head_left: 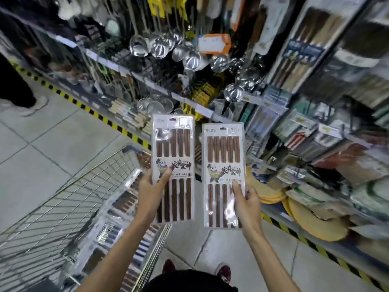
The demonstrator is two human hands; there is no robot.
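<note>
I hold two matching packs of brown wooden chopsticks upright, side by side, in front of a store shelf. My left hand [149, 191] grips the left pack [173, 148] at its left edge, thumb on the printed label. My right hand [246, 202] grips the right pack [223, 157] at its lower right edge, thumb on the clear front. Each pack has a white card with a cartoon figure and black characters. A narrow gap separates the two packs.
A wire shopping cart [69, 199] stands at my lower left with several chopstick packs [124, 203] inside. Shelves ahead hold steel ladles [160, 47], strainers and packaged utensils; yellow mats [311, 220] lie low right. Another person's shoe [33, 106] is at far left. My shoes [224, 272] show below.
</note>
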